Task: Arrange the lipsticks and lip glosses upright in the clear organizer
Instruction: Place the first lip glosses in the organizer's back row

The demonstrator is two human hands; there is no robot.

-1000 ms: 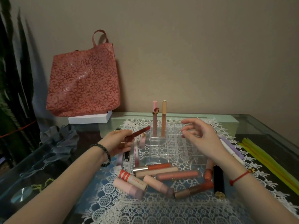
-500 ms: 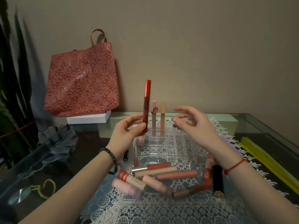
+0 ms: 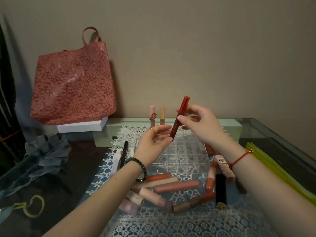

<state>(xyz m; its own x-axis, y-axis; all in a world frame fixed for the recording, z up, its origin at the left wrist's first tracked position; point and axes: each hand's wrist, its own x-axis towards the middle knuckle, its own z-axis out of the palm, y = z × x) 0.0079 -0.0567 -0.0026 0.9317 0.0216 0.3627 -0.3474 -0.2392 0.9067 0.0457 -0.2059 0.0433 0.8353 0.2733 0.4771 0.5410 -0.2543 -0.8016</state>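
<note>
You hold the red lip gloss tube tilted above the clear organizer, the fingers of your right hand pinching its middle and your left hand its lower end, so if it goes down slanted it may catch on the rim or knock the two standing glosses.

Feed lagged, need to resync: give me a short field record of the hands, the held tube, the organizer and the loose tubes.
held: red tube, tilted, above the clear organizer
left hand: pinches its lower end
right hand: pinches its upper half
upright in organizer: pink tube, beige tube, at its far side
loose: many tubes lying on the lace mat, black lipstick among them
</note>
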